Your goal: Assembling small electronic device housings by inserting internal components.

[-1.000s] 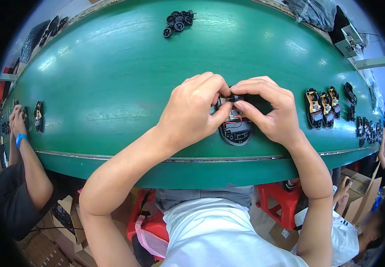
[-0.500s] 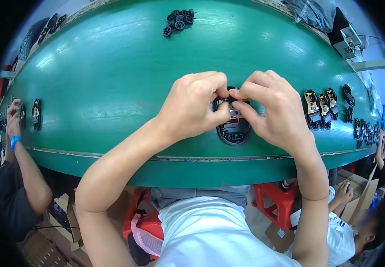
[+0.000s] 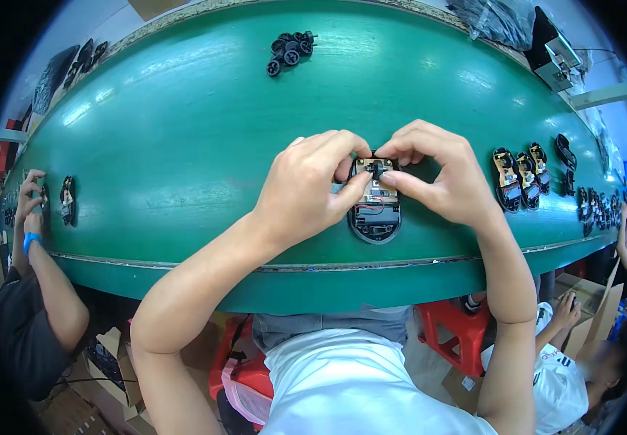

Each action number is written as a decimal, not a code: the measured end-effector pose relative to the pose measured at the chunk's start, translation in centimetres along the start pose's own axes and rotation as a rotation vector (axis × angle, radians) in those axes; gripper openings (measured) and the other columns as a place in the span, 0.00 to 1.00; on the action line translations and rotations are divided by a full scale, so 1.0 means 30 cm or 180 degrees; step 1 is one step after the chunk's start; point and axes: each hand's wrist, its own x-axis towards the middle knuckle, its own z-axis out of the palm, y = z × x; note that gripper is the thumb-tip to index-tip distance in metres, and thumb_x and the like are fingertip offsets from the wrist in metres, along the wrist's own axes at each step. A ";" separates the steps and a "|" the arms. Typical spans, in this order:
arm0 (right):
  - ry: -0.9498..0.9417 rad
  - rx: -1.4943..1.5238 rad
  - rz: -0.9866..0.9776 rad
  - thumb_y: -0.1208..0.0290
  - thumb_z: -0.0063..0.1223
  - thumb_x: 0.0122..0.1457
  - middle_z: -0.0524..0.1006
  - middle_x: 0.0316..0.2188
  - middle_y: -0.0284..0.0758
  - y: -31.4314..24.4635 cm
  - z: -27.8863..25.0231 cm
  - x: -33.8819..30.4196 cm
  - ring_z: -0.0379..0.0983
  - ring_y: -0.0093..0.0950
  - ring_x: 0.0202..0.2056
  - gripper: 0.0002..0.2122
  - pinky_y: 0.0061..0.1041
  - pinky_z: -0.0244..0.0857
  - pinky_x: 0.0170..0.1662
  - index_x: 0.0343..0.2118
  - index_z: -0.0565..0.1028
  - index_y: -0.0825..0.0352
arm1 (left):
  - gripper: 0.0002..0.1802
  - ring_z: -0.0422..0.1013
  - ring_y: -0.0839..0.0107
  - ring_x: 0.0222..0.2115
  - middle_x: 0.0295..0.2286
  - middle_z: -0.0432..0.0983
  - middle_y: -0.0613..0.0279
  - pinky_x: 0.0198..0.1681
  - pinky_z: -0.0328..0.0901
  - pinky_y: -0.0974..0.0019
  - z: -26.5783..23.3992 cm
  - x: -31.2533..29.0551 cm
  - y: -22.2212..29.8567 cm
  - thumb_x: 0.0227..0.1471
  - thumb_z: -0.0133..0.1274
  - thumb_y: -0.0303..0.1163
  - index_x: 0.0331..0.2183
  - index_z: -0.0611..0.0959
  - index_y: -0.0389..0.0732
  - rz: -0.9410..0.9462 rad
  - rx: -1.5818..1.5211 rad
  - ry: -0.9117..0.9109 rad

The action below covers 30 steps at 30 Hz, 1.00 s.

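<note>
Head view: an opened computer-mouse base (image 3: 376, 229) lies on the green table (image 3: 183, 145), slightly right of the frame's centre, its rounded lower end toward the bottom edge. Both hands work at its upper end. The left hand (image 3: 312, 177) and the right hand (image 3: 438, 174) are each curled, thumb and forefinger parted by a narrow gap. The thumb tips lie at either side of a small black wheel-like part (image 3: 376, 170), and the forefingers reach to the front rim; whether either hand firmly pinches the part cannot be told, the contact being partly hidden.

The base is an oval shell of black plastic. A flat tan circuit board (image 3: 384, 194) occupies its upper half, and a thin red wire (image 3: 371, 209) curves above a dark, recessed compartment.

The tabletop is smooth and glossy, with pale reflections. At upper centre is a heap of spoked black wheels (image 3: 290, 52). At right, three similar mouse bases (image 3: 507, 181) stand in a row, tan boards exposed, beside curved black shells (image 3: 566, 152). Crumpled translucent plastic (image 3: 498, 20) lies at upper right. At far left, a co-worker's hand (image 3: 29, 196), with a blue wristband (image 3: 31, 238), is near another mouse base (image 3: 68, 201).
</note>
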 end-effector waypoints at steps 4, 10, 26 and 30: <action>0.0535 -0.0519 -0.0447 0.73 0.65 0.49 0.79 0.34 0.38 -0.009 0.029 0.002 0.77 0.35 0.35 0.13 0.30 0.71 0.40 0.38 0.80 0.69 | 0.07 0.68 0.74 0.20 0.21 0.73 0.62 0.25 0.64 0.69 -0.021 -0.006 -0.007 0.47 0.61 0.22 0.32 0.82 0.36 -0.0090 0.0142 0.0060; -0.0029 -0.0634 -0.0673 0.59 0.70 0.45 0.70 0.54 0.46 -0.057 0.042 -0.012 0.67 0.46 0.54 0.32 0.41 0.64 0.57 0.53 0.72 0.64 | 0.05 0.76 0.71 0.25 0.25 0.78 0.57 0.29 0.69 0.70 -0.049 -0.025 -0.026 0.52 0.54 0.20 0.34 0.81 0.34 -0.0199 -0.0087 0.0070; -0.0099 -0.2473 0.0239 0.71 0.60 0.44 0.70 0.54 0.44 -0.020 -0.144 -0.113 0.60 0.49 0.60 0.21 0.48 0.52 0.64 0.45 0.73 0.65 | 0.05 0.74 0.72 0.27 0.26 0.77 0.58 0.35 0.68 0.70 -0.086 -0.024 -0.004 0.51 0.53 0.19 0.33 0.80 0.32 -0.0235 0.0153 -0.0051; 0.0654 -0.2377 0.0197 0.64 0.64 0.47 0.70 0.52 0.48 -0.011 -0.047 -0.085 0.64 0.47 0.55 0.22 0.48 0.55 0.60 0.44 0.73 0.68 | 0.05 0.74 0.72 0.27 0.26 0.77 0.58 0.34 0.67 0.70 -0.064 -0.014 -0.001 0.52 0.53 0.20 0.33 0.80 0.33 -0.0210 0.0009 -0.0129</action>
